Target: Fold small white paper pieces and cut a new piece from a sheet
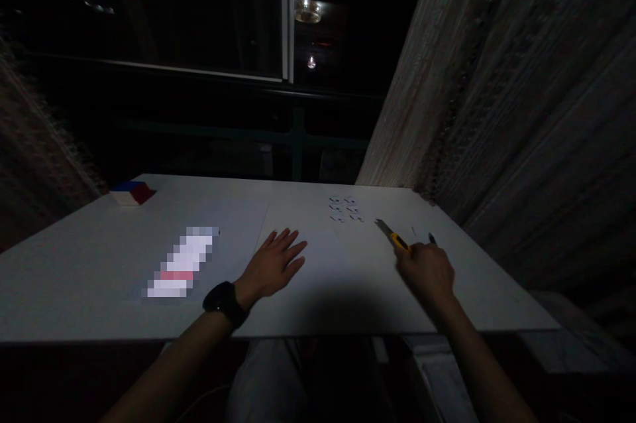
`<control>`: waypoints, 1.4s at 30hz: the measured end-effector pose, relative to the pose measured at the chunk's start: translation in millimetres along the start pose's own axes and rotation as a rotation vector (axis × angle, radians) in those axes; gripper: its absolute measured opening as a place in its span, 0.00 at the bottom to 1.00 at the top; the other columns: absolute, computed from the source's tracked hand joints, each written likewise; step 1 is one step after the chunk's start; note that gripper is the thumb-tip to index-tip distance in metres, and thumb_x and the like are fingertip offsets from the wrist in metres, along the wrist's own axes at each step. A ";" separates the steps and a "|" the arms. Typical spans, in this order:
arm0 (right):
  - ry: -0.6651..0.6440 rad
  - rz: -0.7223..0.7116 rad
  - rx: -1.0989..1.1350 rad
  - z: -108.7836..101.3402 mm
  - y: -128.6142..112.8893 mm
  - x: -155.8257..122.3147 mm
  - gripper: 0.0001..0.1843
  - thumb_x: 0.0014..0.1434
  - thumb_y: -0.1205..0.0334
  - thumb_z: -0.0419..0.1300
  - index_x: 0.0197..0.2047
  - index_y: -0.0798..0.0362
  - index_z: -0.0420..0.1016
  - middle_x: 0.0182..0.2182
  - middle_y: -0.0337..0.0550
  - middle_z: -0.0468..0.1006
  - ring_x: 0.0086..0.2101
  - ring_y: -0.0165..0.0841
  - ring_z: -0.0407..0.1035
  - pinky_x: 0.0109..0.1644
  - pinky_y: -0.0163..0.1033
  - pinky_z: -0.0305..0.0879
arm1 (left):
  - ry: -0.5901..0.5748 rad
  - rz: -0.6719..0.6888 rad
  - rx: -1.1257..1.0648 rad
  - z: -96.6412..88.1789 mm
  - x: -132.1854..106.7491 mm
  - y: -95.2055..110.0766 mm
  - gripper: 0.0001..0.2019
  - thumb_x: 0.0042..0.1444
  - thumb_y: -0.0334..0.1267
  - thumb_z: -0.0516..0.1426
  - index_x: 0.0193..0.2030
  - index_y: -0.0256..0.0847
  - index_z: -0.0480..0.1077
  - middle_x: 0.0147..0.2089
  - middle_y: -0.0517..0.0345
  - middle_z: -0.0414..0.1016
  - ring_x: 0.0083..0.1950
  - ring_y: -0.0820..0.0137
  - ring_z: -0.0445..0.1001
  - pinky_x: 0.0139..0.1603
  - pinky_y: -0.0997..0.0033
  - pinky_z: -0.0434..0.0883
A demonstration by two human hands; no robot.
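Note:
My left hand (273, 265), with a black watch on its wrist, rests palm down with its fingers apart. Under and beside its fingertips lies a white sheet of paper (322, 257), hard to tell from the white table. In my right hand (428, 272) is a yellow utility knife (400, 242), its grey blade out and pointing up and left, toward several small dark-marked pieces (344, 209) set in two columns. What those pieces are is too dim to make out. A small dark-tipped thing, perhaps a pen (431, 238), lies just beyond my right knuckles.
The white table (79, 277) has its front edge close to me. A blue, red and white cube (132, 193) sits at the far left corner. Left of my left hand is a bright pixelated oblong (183, 264). Curtains (497, 91) hang on the right, beside a dark window.

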State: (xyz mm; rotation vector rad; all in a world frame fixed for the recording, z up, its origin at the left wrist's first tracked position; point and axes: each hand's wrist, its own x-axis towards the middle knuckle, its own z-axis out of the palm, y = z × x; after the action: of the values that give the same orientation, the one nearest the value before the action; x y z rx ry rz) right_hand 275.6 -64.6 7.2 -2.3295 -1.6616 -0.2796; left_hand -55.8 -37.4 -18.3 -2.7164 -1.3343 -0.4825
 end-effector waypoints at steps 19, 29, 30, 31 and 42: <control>-0.263 -0.113 1.028 7.2 -61.5 7.9 0.23 0.49 0.51 0.58 0.45 0.58 0.69 0.33 0.47 0.74 0.34 0.35 0.69 0.39 0.40 0.64 | -0.082 -0.007 -0.023 -0.4 -20.4 44.0 0.30 0.55 0.57 0.44 0.63 0.49 0.50 0.66 0.49 0.48 0.65 0.53 0.46 0.60 0.46 0.51; -0.615 0.305 1.435 0.9 -95.9 18.8 0.15 0.46 0.62 0.62 0.39 0.53 0.69 0.36 0.46 0.73 0.33 0.32 0.70 0.31 0.37 0.69 | -0.042 -0.034 0.008 2.4 -22.8 49.7 0.28 0.56 0.55 0.44 0.62 0.48 0.53 0.65 0.49 0.51 0.65 0.52 0.48 0.59 0.46 0.54; -0.633 0.313 1.442 1.3 -95.6 19.3 0.16 0.46 0.63 0.62 0.40 0.54 0.68 0.35 0.46 0.74 0.31 0.31 0.71 0.31 0.37 0.69 | -0.035 -0.034 0.010 3.6 -23.4 49.8 0.28 0.56 0.54 0.45 0.62 0.48 0.53 0.65 0.49 0.51 0.65 0.52 0.48 0.59 0.46 0.54; -0.658 0.315 1.439 2.5 -95.8 19.4 0.18 0.45 0.64 0.63 0.41 0.54 0.67 0.34 0.45 0.74 0.30 0.31 0.71 0.30 0.36 0.69 | -0.029 -0.038 0.014 4.5 -23.8 49.8 0.28 0.57 0.54 0.45 0.62 0.47 0.53 0.65 0.49 0.51 0.65 0.52 0.47 0.59 0.46 0.53; -0.750 0.103 1.366 24.9 -114.3 10.4 0.23 0.52 0.42 0.53 0.28 0.57 0.69 0.15 0.37 0.68 0.14 0.24 0.60 0.18 0.30 0.58 | -0.041 -0.040 0.011 -0.6 -23.5 52.7 0.26 0.57 0.53 0.45 0.61 0.47 0.54 0.64 0.48 0.52 0.65 0.51 0.48 0.59 0.45 0.52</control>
State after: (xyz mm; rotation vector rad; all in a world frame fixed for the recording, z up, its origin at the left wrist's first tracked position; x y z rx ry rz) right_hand 170.9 -12.1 -1.3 -1.3860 -1.1994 1.4219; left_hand -28.1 -88.0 -21.4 -2.7105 -1.3993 -0.4232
